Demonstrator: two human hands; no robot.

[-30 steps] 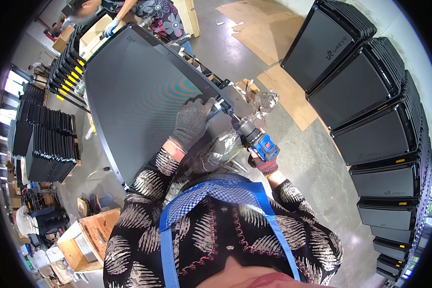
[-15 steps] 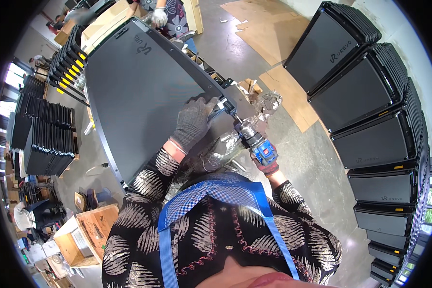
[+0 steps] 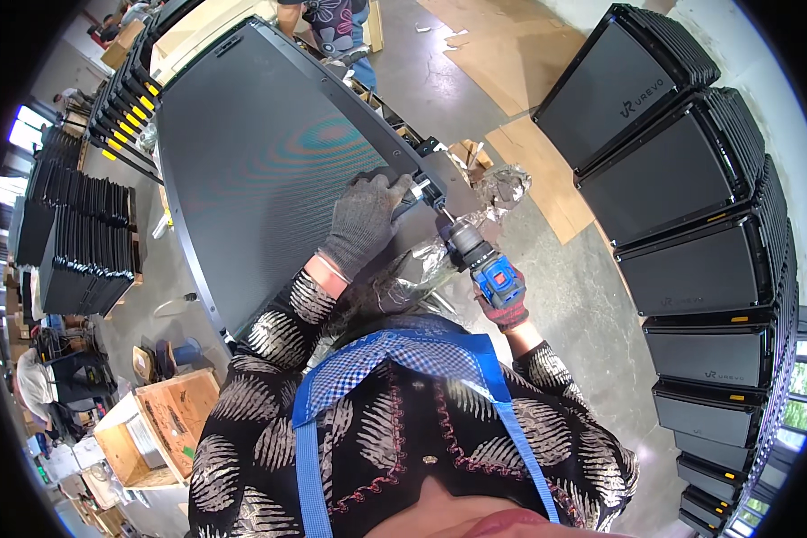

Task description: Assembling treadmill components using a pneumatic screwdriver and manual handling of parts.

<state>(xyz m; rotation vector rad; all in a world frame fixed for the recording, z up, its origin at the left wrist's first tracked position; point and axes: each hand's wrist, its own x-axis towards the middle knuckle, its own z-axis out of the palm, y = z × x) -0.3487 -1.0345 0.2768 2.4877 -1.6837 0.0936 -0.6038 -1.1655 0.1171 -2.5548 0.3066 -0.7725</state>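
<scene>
A long dark grey panel [image 3: 242, 170] with a black side rail lies in front of me, running away to the upper left. My left hand [image 3: 363, 220], in a grey knit glove, rests on its near right corner. Its fingers are closed around a small silver-and-black piece [image 3: 413, 193] by the rail's end. In my right hand [image 3: 508, 309], gloved in dark and red, is a blue cordless drill [image 3: 486, 262]. The drill's bit [image 3: 447, 214] points at the rail's end, beside the left fingertips. Whether the tip touches is too small to tell.
Stacked dark panels [image 3: 690, 260] line the right side. Crumpled silver wrapping [image 3: 412, 273] covers the support under the panel. Cardboard [image 3: 538, 170] lies on the floor beyond. A wooden crate [image 3: 166, 421] stands at lower left. Another person [image 3: 332, 27] stands at the panel's far end.
The other person's white-gloved hand has left the panel's far end. The view has shifted slightly. Both my hands keep nearly the same place, the drill still at the corner.
</scene>
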